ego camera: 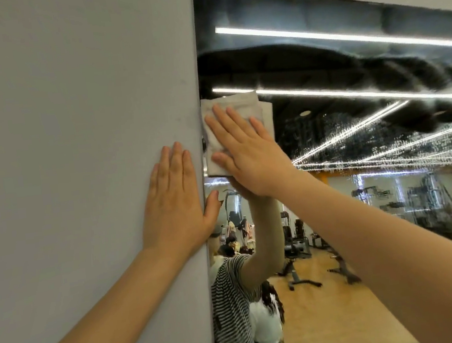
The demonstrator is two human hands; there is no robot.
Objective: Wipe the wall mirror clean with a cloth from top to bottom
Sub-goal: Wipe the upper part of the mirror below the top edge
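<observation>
Forearms fill the lower corners of my view, both reaching up to the wall. My right hand (248, 152) lies flat with its fingers straight and slightly spread, pressing a folded white cloth (264, 113) against the wall mirror (355, 134). I pinch nothing; the palm and fingers alone hold the cloth to the glass.

Cloth location: on the mirror's left edge, in the upper part of the glass but below the top corner, with its left border just beside the grey wall (58, 120).

Handling, as I judge it:
- Cloth: soft, light and limp, folded into several layers. It will slide freely on glass and bunch if pushed from one corner. I would keep the palm centred on it and the fingertips near its leading edge, so that the whole pad travels together.
- Mirror: rigid, smooth and breakable, fixed to the wall. Its exposed left edge looks thin and unframed, so I would apply even, moderate pressure and keep fingers off that edge.
- Surface: streaky, rippled reflections to the right of the cloth suggest either residue or moisture; I cannot tell which.

My left hand (175, 196) rests open on the grey wall, fingers together and straight, thumb reaching across to the mirror's edge. It holds nothing and appears to serve as a brace.

Reflected in the glass are ceiling light strips (344, 36), gym machines (298, 247) on a wooden floor, and a striped sleeve (229, 283).
</observation>
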